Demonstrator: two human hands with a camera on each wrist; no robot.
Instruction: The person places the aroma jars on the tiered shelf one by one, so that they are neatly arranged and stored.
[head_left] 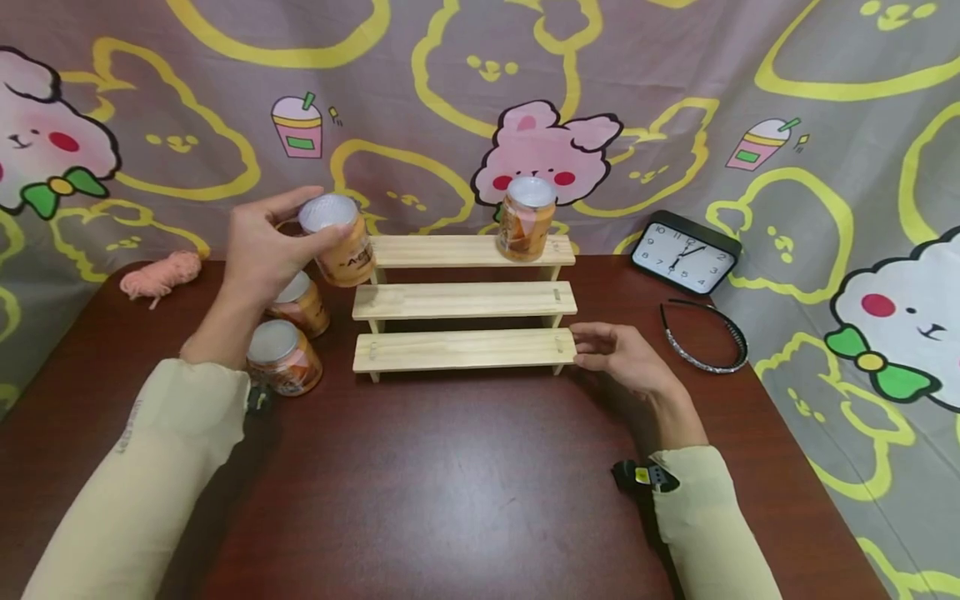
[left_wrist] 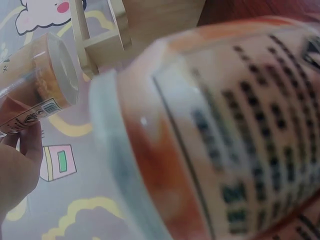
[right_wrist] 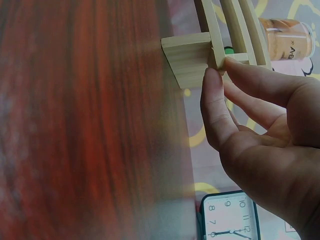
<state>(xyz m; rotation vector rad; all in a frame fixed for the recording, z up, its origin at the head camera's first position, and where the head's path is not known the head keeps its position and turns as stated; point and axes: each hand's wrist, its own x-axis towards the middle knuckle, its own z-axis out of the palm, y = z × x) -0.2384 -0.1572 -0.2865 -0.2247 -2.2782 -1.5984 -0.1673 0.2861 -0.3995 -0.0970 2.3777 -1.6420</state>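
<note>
My left hand (head_left: 262,242) grips an orange-labelled can (head_left: 347,250) with a silvery lid, raised at the left end of the top step. In the left wrist view, fingers wrap the held can (left_wrist: 37,85). A three-step wooden display rack (head_left: 465,348) stands mid-table. At its lowest step's right end, my right hand (head_left: 626,358) pinches the board; the right wrist view has thumb and fingertips at the board's corner (right_wrist: 217,55). A similar can (head_left: 527,225) stands upright on the top step, toward the right.
Two more cans, one in front (head_left: 285,362) and one behind (head_left: 300,307), stand left of the rack. Pink yarn (head_left: 161,275) lies at the far left. A clock (head_left: 686,252) and a headband (head_left: 705,342) are on the right. Patterned cloth (head_left: 420,100) hangs behind the table.
</note>
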